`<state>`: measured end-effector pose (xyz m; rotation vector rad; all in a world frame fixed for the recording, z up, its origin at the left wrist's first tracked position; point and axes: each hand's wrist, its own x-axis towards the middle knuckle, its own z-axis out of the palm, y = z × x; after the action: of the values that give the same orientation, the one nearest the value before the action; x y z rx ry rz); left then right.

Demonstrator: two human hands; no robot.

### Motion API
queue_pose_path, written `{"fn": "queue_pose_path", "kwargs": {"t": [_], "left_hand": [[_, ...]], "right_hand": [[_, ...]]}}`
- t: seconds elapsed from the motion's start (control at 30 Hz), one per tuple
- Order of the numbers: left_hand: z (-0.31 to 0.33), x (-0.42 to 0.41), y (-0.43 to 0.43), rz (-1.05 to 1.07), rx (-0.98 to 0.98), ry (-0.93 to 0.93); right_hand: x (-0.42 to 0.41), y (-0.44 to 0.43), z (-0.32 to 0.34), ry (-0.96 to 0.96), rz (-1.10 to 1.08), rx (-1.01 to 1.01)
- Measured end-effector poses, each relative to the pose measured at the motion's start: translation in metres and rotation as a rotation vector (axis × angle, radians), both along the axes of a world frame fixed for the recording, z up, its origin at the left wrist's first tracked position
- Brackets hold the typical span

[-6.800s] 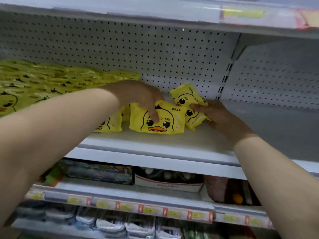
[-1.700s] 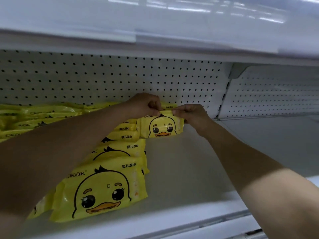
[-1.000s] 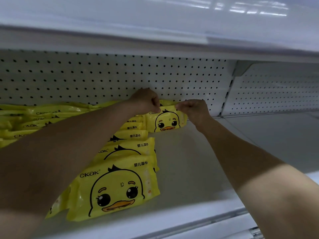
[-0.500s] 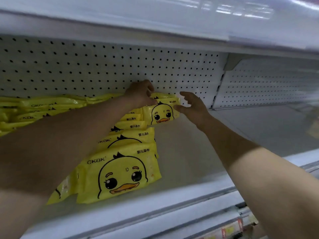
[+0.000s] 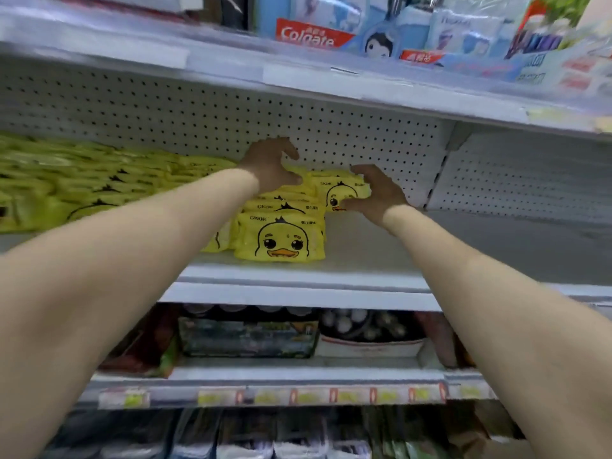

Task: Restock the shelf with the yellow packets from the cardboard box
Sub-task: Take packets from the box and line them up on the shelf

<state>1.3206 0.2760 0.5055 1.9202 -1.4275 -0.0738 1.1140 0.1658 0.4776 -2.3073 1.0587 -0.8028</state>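
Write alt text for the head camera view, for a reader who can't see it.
Two bare arms reach to the back of a white metal shelf, the left hand and right hand flanking a yellow duck-face plastic packet by the white pegboard. A row of matching yellow packets runs from it toward the shelf's front edge.

Left grip (image 5: 270,164) and right grip (image 5: 374,193) flanking rear yellow packet (image 5: 334,187), fingers loose, white shelf (image 5: 364,250) beneath

Shop aisle. Tiered white shelves (image 5: 298,294), pegboard back (image 5: 198,120). Price labels (image 5: 334,396) along the lower shelf's front edge. Toothpaste boxes (image 5: 308,34) above. Identical yellow packets (image 5: 280,240) stacked in rows.
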Motion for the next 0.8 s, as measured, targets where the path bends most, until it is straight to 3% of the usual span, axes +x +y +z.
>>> {"fn": "queue_pose_path", "kwargs": {"t": [0.33, 0.47, 0.8], "left_hand": [[-0.032, 0.018, 0.239, 0.330, 0.283, -0.042], [-0.050, 0.049, 0.322, 0.448, 0.355, -0.031], [-0.136, 0.175, 0.493, 0.622, 0.550, 0.020]], "right_hand": [[0.063, 0.185, -0.010, 0.076, 0.336, 0.101], [0.106, 0.253, -0.018, 0.132, 0.470, 0.148], [0.255, 0.408, -0.087, 0.343, 0.702, 0.029]]}}
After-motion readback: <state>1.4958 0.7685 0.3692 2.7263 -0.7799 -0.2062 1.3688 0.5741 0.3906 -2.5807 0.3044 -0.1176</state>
